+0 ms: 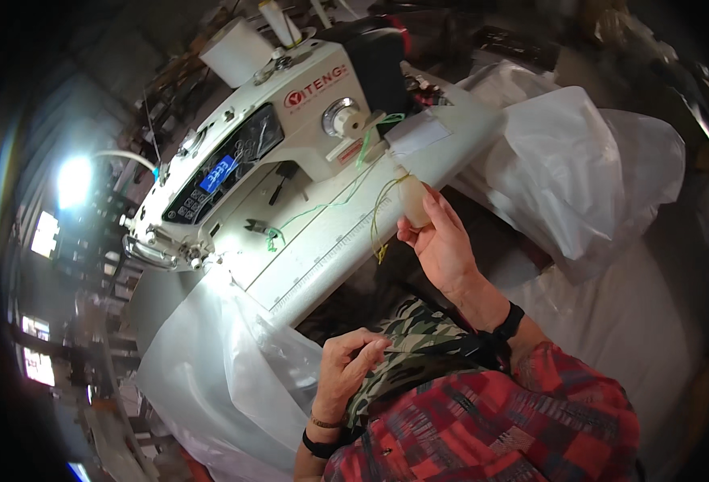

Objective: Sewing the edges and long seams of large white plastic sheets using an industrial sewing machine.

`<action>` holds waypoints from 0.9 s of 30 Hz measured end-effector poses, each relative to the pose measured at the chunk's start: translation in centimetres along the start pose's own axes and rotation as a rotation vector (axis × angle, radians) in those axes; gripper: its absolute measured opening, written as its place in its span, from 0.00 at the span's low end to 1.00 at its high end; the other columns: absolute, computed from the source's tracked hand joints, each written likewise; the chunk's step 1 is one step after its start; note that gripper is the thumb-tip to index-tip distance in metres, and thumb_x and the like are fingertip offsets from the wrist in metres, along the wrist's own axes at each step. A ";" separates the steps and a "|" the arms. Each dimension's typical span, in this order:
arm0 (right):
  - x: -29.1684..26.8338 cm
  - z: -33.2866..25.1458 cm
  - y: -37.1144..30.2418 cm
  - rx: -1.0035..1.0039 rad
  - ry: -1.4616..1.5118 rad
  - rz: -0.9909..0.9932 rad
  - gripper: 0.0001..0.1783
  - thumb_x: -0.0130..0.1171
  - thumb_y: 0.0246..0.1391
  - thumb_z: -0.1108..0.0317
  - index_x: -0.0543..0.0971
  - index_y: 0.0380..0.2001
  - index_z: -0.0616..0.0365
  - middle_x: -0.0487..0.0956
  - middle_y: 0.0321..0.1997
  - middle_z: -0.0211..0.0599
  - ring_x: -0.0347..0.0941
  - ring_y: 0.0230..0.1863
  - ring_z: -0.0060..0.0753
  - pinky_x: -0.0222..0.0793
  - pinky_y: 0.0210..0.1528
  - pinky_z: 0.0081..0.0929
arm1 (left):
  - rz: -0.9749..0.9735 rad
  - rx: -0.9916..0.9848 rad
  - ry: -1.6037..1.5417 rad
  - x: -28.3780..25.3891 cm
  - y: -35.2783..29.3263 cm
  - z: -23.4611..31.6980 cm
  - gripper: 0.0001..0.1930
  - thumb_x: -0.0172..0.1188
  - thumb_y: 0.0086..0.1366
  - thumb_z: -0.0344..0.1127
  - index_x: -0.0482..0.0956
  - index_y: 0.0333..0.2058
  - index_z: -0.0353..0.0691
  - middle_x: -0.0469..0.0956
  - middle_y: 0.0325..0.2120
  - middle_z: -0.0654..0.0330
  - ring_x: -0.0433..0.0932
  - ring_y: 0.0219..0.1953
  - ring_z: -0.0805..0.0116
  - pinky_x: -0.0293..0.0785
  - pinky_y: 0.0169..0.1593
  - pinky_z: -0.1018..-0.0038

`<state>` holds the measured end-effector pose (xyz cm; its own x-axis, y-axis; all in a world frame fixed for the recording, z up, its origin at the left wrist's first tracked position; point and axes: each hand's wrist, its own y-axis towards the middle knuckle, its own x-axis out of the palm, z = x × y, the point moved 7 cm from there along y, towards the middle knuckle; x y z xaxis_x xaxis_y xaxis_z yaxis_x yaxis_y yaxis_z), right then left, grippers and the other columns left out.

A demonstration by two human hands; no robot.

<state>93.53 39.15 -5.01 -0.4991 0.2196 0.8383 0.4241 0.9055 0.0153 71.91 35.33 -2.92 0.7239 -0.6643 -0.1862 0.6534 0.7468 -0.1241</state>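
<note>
In my right hand [444, 249] is a pale cream, rounded flat piece [413, 201], gripped between thumb and fingers at the front edge of the sewing machine table. A thin yellow cord [377, 215] loops from that piece and hangs over the edge. My left hand [350, 365] is closed above my lap, its fingers curled together; whatever may be in them is too small to make out. The white sewing machine [306, 120] stands beyond both hands, its display lit blue.
Green cord [322, 207] trails across the table [314, 269] near small black thread snips [256, 226]. White plastic sheeting [218, 361] drapes at the left, and more plastic [563, 161] bulges at the right. A bright lamp [74, 181] shines at the far left.
</note>
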 end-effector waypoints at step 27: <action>13.8 12.5 14.9 -0.756 -1.461 -0.182 0.24 0.58 0.53 0.67 0.75 0.54 0.62 0.78 0.47 0.54 0.74 0.48 0.57 0.69 0.54 0.43 | 0.114 0.252 -0.068 -3.1 -3.4 1.0 0.10 0.59 0.68 0.33 0.82 0.33 0.31 0.78 0.22 0.64 0.72 0.21 0.82 0.65 0.24 0.83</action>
<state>83.51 60.27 -0.05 -0.6377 0.6669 -0.3855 0.3136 0.6818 0.6608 67.68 34.85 -0.91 0.8036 -0.5834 -0.1178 0.5951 0.7910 0.1419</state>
